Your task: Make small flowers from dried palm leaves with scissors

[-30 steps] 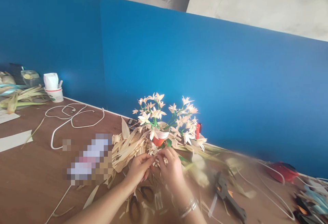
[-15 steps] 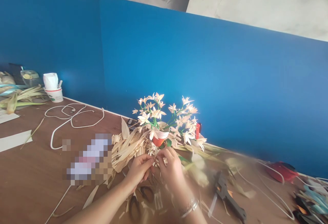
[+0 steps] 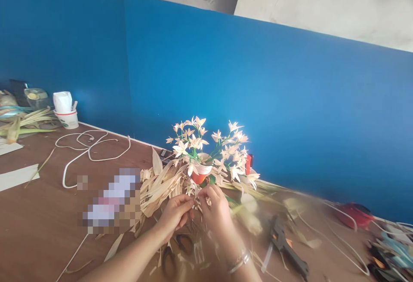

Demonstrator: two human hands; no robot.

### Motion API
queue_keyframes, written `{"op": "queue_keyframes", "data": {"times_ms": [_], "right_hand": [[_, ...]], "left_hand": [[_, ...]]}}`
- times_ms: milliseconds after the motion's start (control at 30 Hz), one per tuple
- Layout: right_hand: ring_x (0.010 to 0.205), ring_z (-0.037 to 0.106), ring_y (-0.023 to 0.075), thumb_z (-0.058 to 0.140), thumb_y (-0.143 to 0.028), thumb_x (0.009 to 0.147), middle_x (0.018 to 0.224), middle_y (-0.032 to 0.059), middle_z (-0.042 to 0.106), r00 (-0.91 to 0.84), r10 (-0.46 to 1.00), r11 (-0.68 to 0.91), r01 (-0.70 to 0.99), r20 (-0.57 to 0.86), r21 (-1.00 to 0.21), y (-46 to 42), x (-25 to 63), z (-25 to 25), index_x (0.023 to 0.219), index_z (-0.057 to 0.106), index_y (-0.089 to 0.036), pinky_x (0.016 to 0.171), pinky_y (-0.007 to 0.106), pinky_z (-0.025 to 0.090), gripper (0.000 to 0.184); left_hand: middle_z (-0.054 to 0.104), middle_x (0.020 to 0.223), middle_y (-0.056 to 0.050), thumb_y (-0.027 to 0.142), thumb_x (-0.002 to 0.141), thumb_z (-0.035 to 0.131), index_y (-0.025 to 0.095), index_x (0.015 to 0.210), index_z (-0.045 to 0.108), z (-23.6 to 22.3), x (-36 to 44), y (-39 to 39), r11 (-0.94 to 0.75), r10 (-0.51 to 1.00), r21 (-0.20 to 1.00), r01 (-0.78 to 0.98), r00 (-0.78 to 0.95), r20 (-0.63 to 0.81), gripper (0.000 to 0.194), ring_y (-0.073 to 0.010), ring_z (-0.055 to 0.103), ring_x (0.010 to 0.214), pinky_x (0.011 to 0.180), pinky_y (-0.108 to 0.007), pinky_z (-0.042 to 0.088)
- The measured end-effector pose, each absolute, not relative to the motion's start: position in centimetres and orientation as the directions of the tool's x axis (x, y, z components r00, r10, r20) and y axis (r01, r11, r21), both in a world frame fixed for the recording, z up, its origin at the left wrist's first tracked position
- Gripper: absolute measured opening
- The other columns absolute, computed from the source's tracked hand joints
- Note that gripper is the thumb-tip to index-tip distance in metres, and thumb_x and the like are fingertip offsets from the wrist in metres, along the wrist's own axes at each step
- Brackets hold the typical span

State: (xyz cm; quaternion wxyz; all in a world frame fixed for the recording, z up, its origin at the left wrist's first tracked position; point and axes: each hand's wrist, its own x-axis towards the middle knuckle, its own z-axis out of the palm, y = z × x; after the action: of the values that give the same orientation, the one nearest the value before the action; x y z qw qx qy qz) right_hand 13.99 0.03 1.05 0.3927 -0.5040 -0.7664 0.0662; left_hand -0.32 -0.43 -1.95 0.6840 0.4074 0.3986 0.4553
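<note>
My left hand and my right hand meet close together over the table, fingertips pinched near each other. Whatever sits between the fingers is too small to make out; pale husk bits show right behind them. Just beyond stands a red and white cup filled with pale husk flowers on green stems. Dried corn husks lie heaped to the left of the cup. Below my hands, a pair of scissors rests on the table, partly covered by my left forearm.
A hot glue gun lies to the right, with a red object farther off. White cable loops across the brown table at left. A white paper tub stands by the blue wall. A blurred-out patch covers something left of the husks.
Almost nothing differs; both hands keep their pinch in the same place. The whole view has shifted very slightly.
</note>
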Motion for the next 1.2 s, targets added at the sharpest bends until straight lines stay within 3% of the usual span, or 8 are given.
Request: {"op": "queue_keyframes", "data": {"times_ms": [533,700,767,867,967,1200], "right_hand": [[0.075,0.053,0.0182,0.046,-0.010,0.082,0.077,0.0030,0.058,-0.174,0.821,0.486,0.713,0.544,-0.505,-0.3,13.7,1.6,0.076,0.055,-0.021,0.068,0.030,0.041,0.015],[0.083,0.054,0.0203,0.050,-0.018,0.082,0.087,0.0052,0.058,-0.142,0.836,0.481,0.656,0.531,-0.582,-0.9,13.6,2.7,0.090,0.056,-0.020,0.073,0.031,0.042,0.010],[0.078,0.053,0.0190,0.049,-0.024,0.085,0.084,0.0039,0.058,-0.053,0.876,0.401,0.631,0.479,-0.664,-1.0,13.6,2.9,0.092,0.055,-0.020,0.069,0.029,0.041,0.010],[0.060,0.045,0.0145,0.042,-0.035,0.090,0.066,-0.0015,0.052,0.101,0.946,0.199,0.570,0.308,-0.797,-0.9,13.6,3.1,0.076,0.050,-0.020,0.057,0.025,0.034,0.022],[0.056,0.037,0.0126,0.041,-0.044,0.089,0.057,-0.0044,0.040,0.115,0.983,0.076,0.463,0.145,-0.883,-0.8,13.7,3.3,0.062,0.040,-0.021,0.053,0.025,0.029,0.035],[0.060,0.040,0.0128,0.052,-0.032,0.076,0.058,-0.0042,0.043,0.062,0.998,-0.011,0.247,0.004,-0.969,-1.1,13.5,4.2,0.060,0.047,-0.018,0.058,0.024,0.032,0.022]], "left_hand": [[0.060,0.053,0.003,0.044,0.074,0.064,0.015,0.074,0.056,-1.8,-0.4,-0.5,0.279,0.937,0.909,-0.309,0.295,-0.187,0.030,-0.0005,0.026,0.029,0.034,-0.020,0.006],[0.058,0.051,0.004,0.046,0.074,0.064,0.016,0.075,0.057,-1.8,-0.5,-0.4,0.258,0.943,0.914,-0.313,0.287,-0.169,0.032,-0.0014,0.028,0.030,0.033,-0.019,0.009],[0.059,0.052,0.004,0.046,0.074,0.064,0.016,0.076,0.056,-1.8,-0.5,-0.4,0.247,0.945,0.918,-0.311,0.287,-0.157,0.031,-0.0017,0.028,0.030,0.033,-0.019,0.010],[0.062,0.055,0.002,0.046,0.073,0.065,0.016,0.076,0.056,-1.6,-0.6,-0.4,0.208,0.953,0.932,-0.295,0.277,-0.125,0.031,-0.0019,0.031,0.031,0.035,-0.018,0.012],[0.062,0.055,0.002,0.046,0.072,0.065,0.016,0.076,0.057,-1.4,-0.7,-0.5,0.166,0.960,0.949,-0.268,0.265,-0.093,0.032,-0.0020,0.032,0.033,0.036,-0.018,0.015],[0.058,0.054,0.004,0.047,0.071,0.065,0.015,0.074,0.058,-1.2,-0.7,-0.6,0.121,0.966,0.970,-0.209,0.248,-0.067,0.033,-0.0029,0.032,0.034,0.037,-0.019,0.019]]}}
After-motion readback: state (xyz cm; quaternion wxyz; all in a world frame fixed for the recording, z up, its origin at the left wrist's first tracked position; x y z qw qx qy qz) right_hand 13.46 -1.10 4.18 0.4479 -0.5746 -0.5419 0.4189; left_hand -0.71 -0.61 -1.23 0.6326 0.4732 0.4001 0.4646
